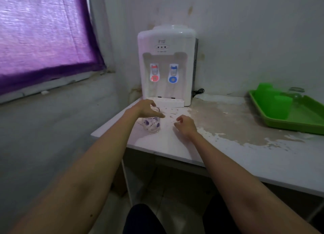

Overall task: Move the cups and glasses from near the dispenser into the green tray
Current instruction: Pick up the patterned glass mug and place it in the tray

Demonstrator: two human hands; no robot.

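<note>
A clear glass with blue flower prints [151, 124] stands on the white table in front of the white water dispenser [166, 63]. My left hand [146, 108] grips it from above at the rim. My right hand [186, 124] hovers just right of the glass, fingers loosely curled, holding nothing. The green tray [301, 118] lies at the far right of the table. Two green plastic cups [273, 102] stand in it, and a clear glass [296, 93] sits behind them.
The table [228, 146] has a worn, peeling patch between the dispenser and the tray. A black cable [199, 91] lies beside the dispenser. A purple curtain [43, 37] covers the window on the left. The table's front edge is near my arms.
</note>
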